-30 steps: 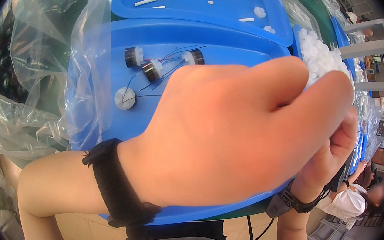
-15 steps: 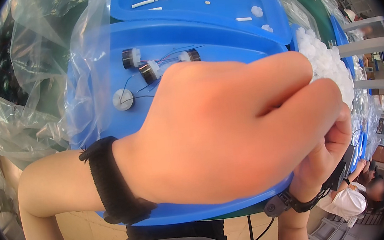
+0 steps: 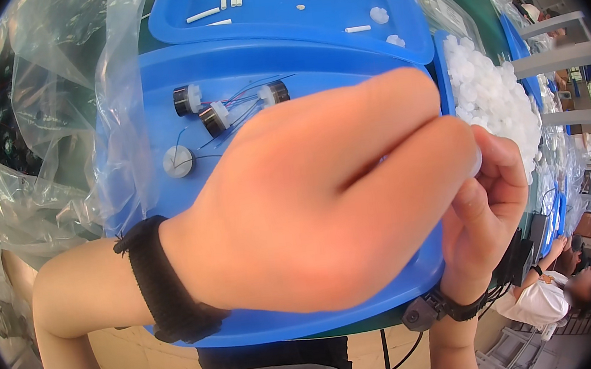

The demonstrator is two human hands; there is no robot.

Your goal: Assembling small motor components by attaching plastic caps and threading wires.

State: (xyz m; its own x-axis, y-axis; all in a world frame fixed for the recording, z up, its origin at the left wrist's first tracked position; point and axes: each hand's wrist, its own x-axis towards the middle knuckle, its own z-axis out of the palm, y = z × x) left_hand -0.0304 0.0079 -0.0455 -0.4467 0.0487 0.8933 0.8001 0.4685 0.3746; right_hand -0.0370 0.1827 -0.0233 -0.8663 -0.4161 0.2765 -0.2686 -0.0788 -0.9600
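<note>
1. My left hand fills the view, fingers curled together and meeting the right hand at a small white cap pinched between their fingertips.
2. That cap sits at the hands' meeting point, just beside the heap of white caps up and to the right; my right hand is nearer it.
3. Small motors lie on the blue tray, up-left, well apart from both hands.

You have two blue trays, the near tray and the far tray, with two hands over them, left hand and right hand. On the near tray lie three black motors and one white disc. The white caps are too many to count.
</note>
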